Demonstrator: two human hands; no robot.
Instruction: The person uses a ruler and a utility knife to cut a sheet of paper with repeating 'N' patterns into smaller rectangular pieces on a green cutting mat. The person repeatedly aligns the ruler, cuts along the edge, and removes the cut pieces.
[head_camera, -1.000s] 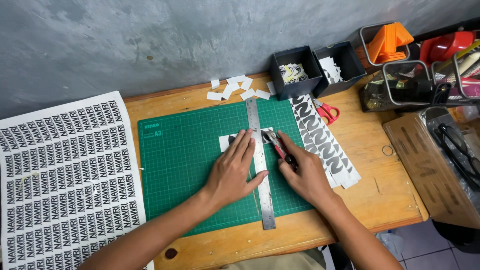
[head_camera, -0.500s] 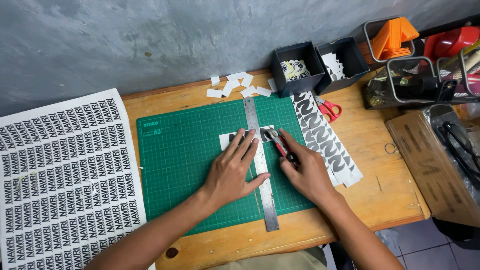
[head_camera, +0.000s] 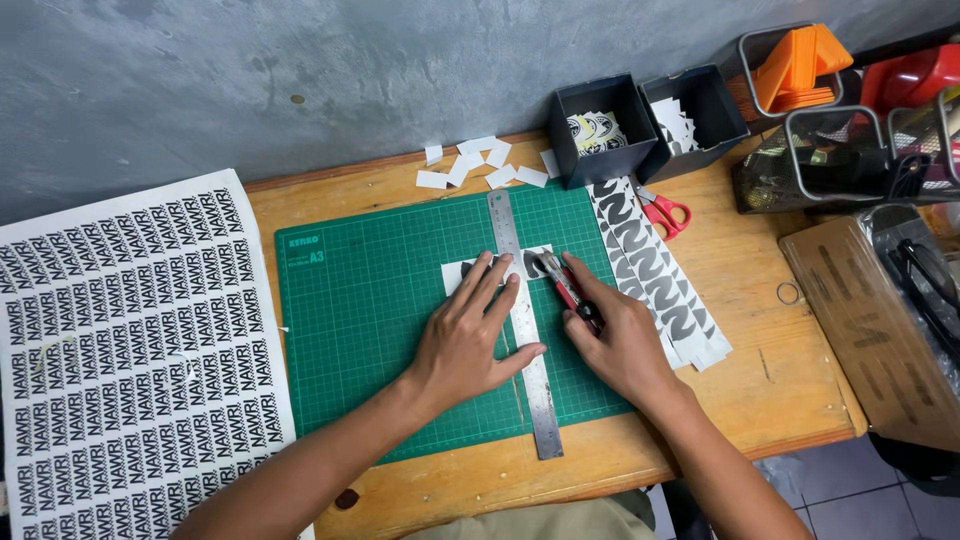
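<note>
Left hand (head_camera: 470, 335) pins ruler (head_camera: 525, 335); right hand (head_camera: 620, 340) grips cutter (head_camera: 562, 283).

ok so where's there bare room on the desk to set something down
The green cutting mat is bare left of the left hand, up to the big printed sheet. Bare wood lies between the sticker strip and the cardboard box. It is crowded along the back: paper scraps, dark boxes, red scissors.

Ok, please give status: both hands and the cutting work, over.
Left hand flat on steel ruler. Right hand grips red knife on white sheet. Nothing in the way.
</note>
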